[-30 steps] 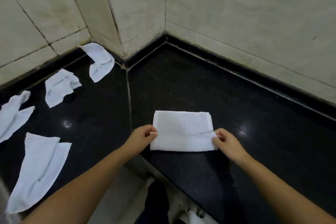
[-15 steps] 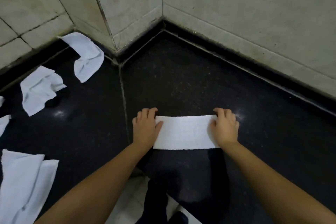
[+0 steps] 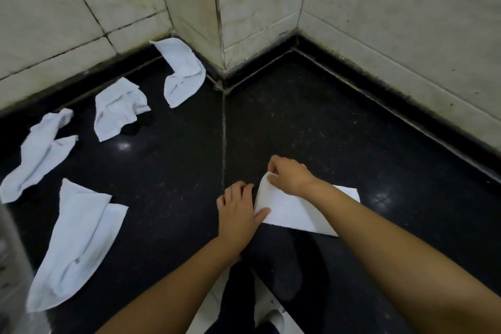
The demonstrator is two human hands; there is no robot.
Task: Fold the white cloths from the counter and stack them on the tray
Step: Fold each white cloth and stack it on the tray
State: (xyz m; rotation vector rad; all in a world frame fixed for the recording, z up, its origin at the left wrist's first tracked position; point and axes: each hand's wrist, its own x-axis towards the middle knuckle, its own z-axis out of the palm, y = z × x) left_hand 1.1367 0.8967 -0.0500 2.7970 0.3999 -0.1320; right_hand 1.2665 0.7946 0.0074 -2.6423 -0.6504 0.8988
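Cloth (image 3: 295,211) near counter (image 3: 339,127) edge; R side open.

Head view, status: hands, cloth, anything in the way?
Left hand flat on folded cloth; right hand pinches its lifted corner. Four loose cloths wait on counter. Nothing in the way.

No text, label, brand or number can be read on anything here
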